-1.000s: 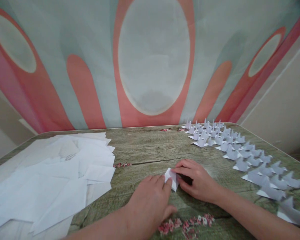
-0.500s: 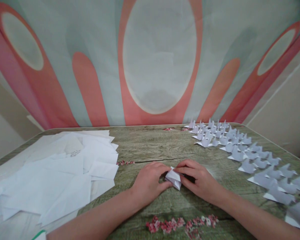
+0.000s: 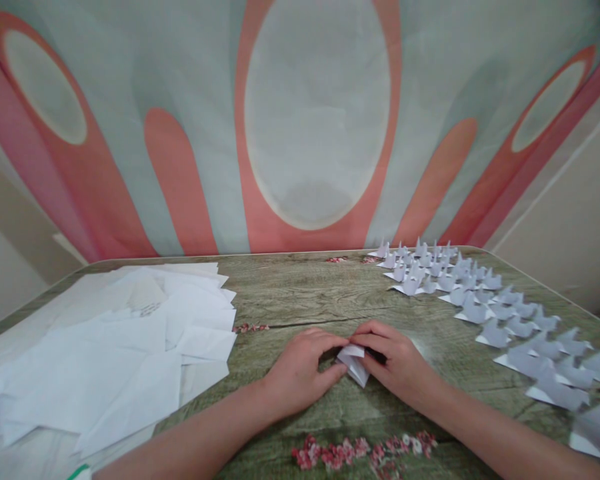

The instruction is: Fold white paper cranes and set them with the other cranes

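White folded paper [image 3: 354, 365], pinched by left hand [image 3: 300, 371] and right hand [image 3: 399, 360], illegible writing [image 3: 150, 309], piled sheets [image 3: 130, 380]

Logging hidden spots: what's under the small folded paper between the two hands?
Wood-patterned tabletop shows around the folded paper; whatever is directly beneath it is covered, so I cannot tell.

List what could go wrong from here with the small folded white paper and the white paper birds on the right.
The bare left hand and bare right hand pinch the small folded white paper, so a slip might leave a crooked crease. The right forearm appears close to the nearest white paper bird; a sideways swing might knock it. The overlapping white paper sheets lie beside the left forearm, which might drag one askew.
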Available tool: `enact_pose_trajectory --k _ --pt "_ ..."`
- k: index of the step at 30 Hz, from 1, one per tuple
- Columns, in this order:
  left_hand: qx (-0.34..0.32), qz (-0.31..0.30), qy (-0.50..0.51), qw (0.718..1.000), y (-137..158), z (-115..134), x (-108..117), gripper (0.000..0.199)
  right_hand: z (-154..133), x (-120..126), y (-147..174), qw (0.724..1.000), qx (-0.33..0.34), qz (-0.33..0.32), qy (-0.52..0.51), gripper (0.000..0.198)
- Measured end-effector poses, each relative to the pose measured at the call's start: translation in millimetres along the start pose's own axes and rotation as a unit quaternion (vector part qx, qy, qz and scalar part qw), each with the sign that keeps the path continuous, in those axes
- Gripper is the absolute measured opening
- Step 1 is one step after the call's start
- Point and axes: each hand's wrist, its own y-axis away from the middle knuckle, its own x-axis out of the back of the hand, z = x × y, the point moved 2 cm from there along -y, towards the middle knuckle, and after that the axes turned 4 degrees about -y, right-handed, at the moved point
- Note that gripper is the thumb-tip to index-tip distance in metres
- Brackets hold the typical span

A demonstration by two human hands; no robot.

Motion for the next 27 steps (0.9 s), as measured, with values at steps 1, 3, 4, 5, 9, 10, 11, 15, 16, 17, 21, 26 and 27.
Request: enact_pose_trajectory --k 1,3,4,5,9,10,11,15,16,17,21,26,27 --pt "0.003 -0.001 0.006 1.0 -0.1 -0.1 0.1 0.032 -0.1 -0.1 0.1 1.0 -0.004 0.001 -0.004 0.02" --pt "0.011 -0.002 0.014 1.0 -0.2 -0.2 0.4 0.031 -0.5 -0.3 0.0 1.0 -0.009 0.004 -0.01 0.02" --pt "0.015 -0.002 0.017 1.0 -0.2 -0.1 0.5 0.03 -0.8 -0.3 -0.1 1.0 -0.012 0.004 -0.013 0.019" --pt "0.019 -0.002 0.02 1.0 -0.1 -0.1 0.6 0.03 -1.2 -0.4 -0.5 1.0 -0.016 0.004 -0.016 0.019" --pt "0.035 0.01 0.052 0.998 -0.7 -0.8 0.8 0.027 -2.5 -0.4 -2.7 0.999 -0.028 0.009 -0.028 0.018" --pt "0.038 0.014 0.06 0.997 -1.2 -1.4 0.7 0.026 -2.6 -0.4 -3.2 0.999 -0.031 0.012 -0.032 0.017" --pt "0.042 0.017 0.065 0.997 -1.7 -2.1 0.5 0.026 -2.5 -0.5 -3.5 0.999 -0.032 0.016 -0.035 0.017" --pt "0.052 0.023 0.073 0.996 -4.2 -5.6 -1.6 0.028 -1.5 -1.3 -3.8 0.998 -0.03 0.023 -0.042 0.018" --pt "0.052 0.024 0.075 0.996 -4.6 -6.3 -2.3 0.027 -1.3 -1.5 -3.7 0.998 -0.03 0.022 -0.044 0.017" --pt "0.051 0.024 0.078 0.995 -5.0 -6.8 -3.2 0.026 -1.2 -1.6 -3.8 0.998 -0.031 0.021 -0.045 0.017" --pt "0.052 0.027 0.091 0.994 -5.1 -8.2 -6.6 0.025 -2.0 -1.3 -4.6 0.998 -0.039 0.017 -0.046 0.016" --pt "0.055 0.043 0.07 0.995 -3.6 -9.0 -6.7 0.021 -4.0 -1.4 -4.6 0.998 -0.041 0.016 -0.056 0.017" --pt "0.056 0.046 0.058 0.996 -3.3 -8.6 -6.0 0.02 -4.2 -1.5 -4.5 0.997 -0.04 0.017 -0.058 0.017"
